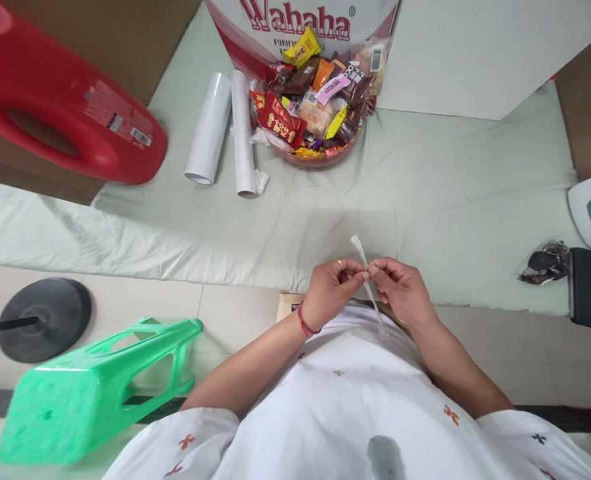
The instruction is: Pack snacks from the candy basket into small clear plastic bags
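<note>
Just past the table's front edge, close to my body, my left hand [328,288] and my right hand [403,288] meet fingertip to fingertip. Both are closed in a pinch on a thin, whitish, twisted strip that looks like plastic [358,247]. One end of it sticks up above my fingers and flares slightly. The other end hangs down towards my white shirt. Its middle is partly hidden by my thumbs and fingers.
At the back of the table [425,200] stand a bowl of wrapped snacks [320,160], two white rolls [209,127] and a Wahaha carton [320,20]. A red jug [125,153] is left, keys [545,263] and a phone [589,288] right. A green stool [85,380] stands below left.
</note>
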### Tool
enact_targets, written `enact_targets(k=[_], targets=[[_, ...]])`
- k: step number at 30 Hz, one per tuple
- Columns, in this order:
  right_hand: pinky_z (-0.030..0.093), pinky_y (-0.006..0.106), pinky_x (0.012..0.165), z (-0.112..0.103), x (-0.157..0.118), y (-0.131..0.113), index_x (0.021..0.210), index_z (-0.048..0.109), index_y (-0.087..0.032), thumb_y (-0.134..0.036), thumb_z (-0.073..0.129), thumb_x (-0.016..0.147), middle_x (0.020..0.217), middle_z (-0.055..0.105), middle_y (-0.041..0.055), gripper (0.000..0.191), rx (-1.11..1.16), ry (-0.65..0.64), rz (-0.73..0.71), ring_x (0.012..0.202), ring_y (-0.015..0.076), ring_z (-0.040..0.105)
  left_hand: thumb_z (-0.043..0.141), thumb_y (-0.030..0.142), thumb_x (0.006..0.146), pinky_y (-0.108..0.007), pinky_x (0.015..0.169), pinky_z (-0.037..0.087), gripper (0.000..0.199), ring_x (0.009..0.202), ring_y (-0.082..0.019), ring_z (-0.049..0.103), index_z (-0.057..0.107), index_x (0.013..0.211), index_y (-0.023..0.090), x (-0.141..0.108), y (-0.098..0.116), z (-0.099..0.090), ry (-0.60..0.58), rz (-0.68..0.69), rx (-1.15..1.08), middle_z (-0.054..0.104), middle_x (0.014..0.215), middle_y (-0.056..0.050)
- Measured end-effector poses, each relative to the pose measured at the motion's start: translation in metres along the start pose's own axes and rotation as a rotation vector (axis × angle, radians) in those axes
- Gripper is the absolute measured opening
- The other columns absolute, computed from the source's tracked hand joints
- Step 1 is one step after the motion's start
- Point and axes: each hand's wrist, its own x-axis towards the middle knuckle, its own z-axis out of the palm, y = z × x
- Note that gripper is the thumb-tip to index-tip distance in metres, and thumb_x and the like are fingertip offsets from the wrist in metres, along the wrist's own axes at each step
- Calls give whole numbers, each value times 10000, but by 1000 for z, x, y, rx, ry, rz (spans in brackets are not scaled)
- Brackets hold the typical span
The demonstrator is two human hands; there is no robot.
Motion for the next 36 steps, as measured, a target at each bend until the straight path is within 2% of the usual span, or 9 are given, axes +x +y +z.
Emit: enact_targets(k=[4,9,12,17,24,26,29,32,36], targets=[[298,231,455,-1,1,2,867,688,-200,-562,726,877,612,470,-53,363,-97,-9,-47,515,88,353,703,392,832,-242,559,368,237,586,-106,483,738,805,159,2,-2,0,-29,-9,31,623,648,-2],[307,233,486,-6,4,5,894,633,-224,-535,645,952,616,454,-61,317,-138,-2,-86,531,100,353,733,356,793,-225,573,387,203,614,-99,484,679,799,161,5,-5,-4,-26,-37,-42,596,671,10],[316,241,514,-6,4,4,891,643,-219,-508,639,963,626,461,-56,299,-198,-6,-125,551,106,364,755,392,793,-227,585,401,249,636,-101,497,687,829,155,7,-6,-5,-18,-46,-89,615,710,0],[374,263,605,-1,2,-1,874,695,-199,-445,651,957,722,580,-13,264,-385,-15,-261,644,128,460,800,464,774,-236,611,428,332,654,-105,529,710,859,156,8,-5,-3,4,-28,-146,673,767,-15],[355,261,580,-4,3,0,862,634,-211,-434,587,992,677,525,-33,262,-394,29,-265,609,123,432,699,481,852,-238,493,273,325,501,-74,350,714,808,159,9,-6,-11,1,-59,-102,595,616,19],[363,262,579,-3,4,0,875,631,-217,-450,592,993,689,539,-30,264,-383,49,-270,612,124,440,650,437,886,-243,506,296,292,510,-87,387,724,821,162,6,-7,-11,5,-4,-5,591,610,16],[402,264,597,3,3,-3,924,632,-228,-487,659,956,777,593,-12,262,-356,68,-307,643,127,476,610,313,895,-250,571,357,187,578,-110,490,708,813,176,0,-8,-9,82,186,285,642,669,-4],[427,267,604,11,3,-9,958,644,-232,-522,732,899,819,613,0,309,-378,92,-317,656,129,496,568,266,922,-267,586,330,218,621,-128,542,670,751,179,-4,-8,-5,157,411,636,660,698,-32],[430,270,633,14,4,-14,887,651,-219,-500,637,971,782,614,3,293,-386,114,-318,666,131,501,495,243,979,-292,559,272,292,594,-131,537,664,751,176,-7,-11,-3,182,607,917,638,667,-38]])
